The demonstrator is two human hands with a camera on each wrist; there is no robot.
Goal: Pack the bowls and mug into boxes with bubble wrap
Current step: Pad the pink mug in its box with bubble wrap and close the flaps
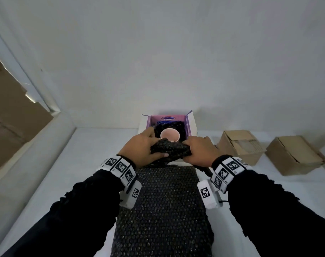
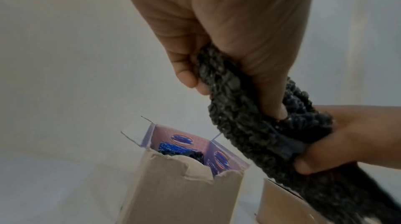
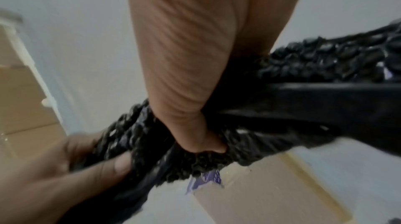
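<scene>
A pink mug [image 1: 170,135] stands upright in an open box [image 1: 192,121] with purple inner walls, on black bubble wrap lining. Both hands hold a bunched end of a long black bubble wrap sheet [image 1: 169,150] just in front of the box's near edge. My left hand [image 1: 141,151] grips the left side of the bunch, thumb on top. My right hand [image 1: 198,151] grips the right side. The sheet [image 1: 163,210] trails back toward me over the white surface. In the left wrist view the left hand [image 2: 228,56] pinches the bubble wrap [image 2: 249,124] above the box [image 2: 180,184]. In the right wrist view the right hand [image 3: 195,107] clamps the bubble wrap [image 3: 217,162].
Two brown cardboard boxes [image 1: 239,145] [image 1: 295,154] lie on the white surface to the right. A white wall rises behind the open box. Flat cardboard [image 1: 13,115] leans at the far left beyond a white ledge.
</scene>
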